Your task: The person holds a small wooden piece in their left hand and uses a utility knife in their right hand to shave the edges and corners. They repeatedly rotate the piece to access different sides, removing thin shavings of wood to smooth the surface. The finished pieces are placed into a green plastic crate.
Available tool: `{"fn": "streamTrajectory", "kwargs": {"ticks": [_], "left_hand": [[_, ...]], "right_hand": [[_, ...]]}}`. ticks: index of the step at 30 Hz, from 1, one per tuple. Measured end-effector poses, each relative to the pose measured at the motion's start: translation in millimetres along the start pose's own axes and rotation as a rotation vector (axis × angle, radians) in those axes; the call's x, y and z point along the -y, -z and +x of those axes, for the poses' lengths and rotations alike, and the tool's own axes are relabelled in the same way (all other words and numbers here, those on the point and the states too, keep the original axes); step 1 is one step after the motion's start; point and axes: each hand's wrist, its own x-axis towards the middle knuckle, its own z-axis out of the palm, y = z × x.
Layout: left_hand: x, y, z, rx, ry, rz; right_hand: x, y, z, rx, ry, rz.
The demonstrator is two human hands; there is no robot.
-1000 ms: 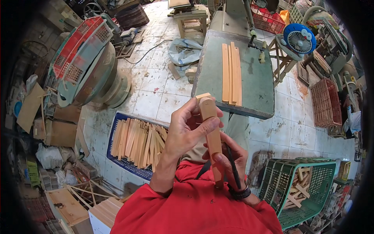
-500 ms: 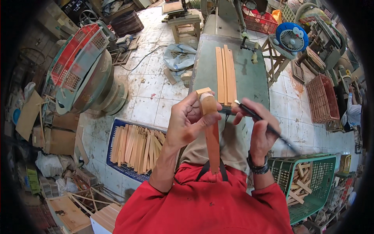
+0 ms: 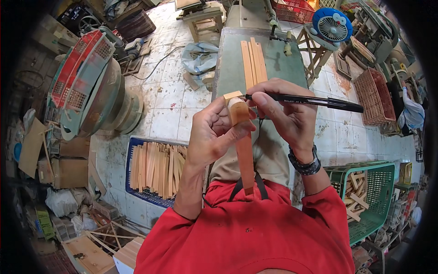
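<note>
My left hand (image 3: pixel 206 134) is closed round the upper part of a reddish-brown wooden strip (image 3: pixel 245 160), which runs down toward my lap. At the strip's top, a small pale wood block (image 3: pixel 233 95) sits against its lighter, rounded end. My right hand (image 3: pixel 289 116) grips a black marker pen (image 3: pixel 315 100), held almost level. The pen's tip is beside the block and the strip's end; whether it touches cannot be made out. Beyond my hands, several long wooden strips (image 3: pixel 259 61) lie side by side on the green-topped table (image 3: pixel 287 75).
A blue crate (image 3: pixel 129 171) full of wood strips stands on the floor at left, a green crate (image 3: pixel 384 201) with wood pieces at right. Farther off are a blue fan (image 3: pixel 332 25) on a stand, a brown plastic crate (image 3: pixel 372 96) and a large round machine (image 3: pixel 109 100).
My right hand has moved left and up, bringing the pen to the strip's top end and turning it nearly level. My left hand keeps its hold. The whole view has shifted slightly.
</note>
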Motion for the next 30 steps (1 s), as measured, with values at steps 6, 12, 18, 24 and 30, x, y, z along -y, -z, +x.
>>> {"fn": "streamTrajectory", "kwargs": {"ticks": [6,12,18,24,30], "left_hand": [[2,-1,1,-0.002,0.008,0.005],[6,-2,1,0.004,0.002,-0.054],[8,-1,1,-0.051,0.04,0.025],[17,-10,4,-0.161,0.088,0.395],[25,-8,5,-0.192,0.03,0.441]], "right_hand": [[5,2,-1,-0.021,-0.084,-0.057],[0,8,-10,-0.019,-0.045,-0.104],[11,11,-9,-0.258,-0.16,0.095],[0,9,6,0.041,0.104,-0.2],[-14,7,15,0.15,0.193,-0.311]]}}
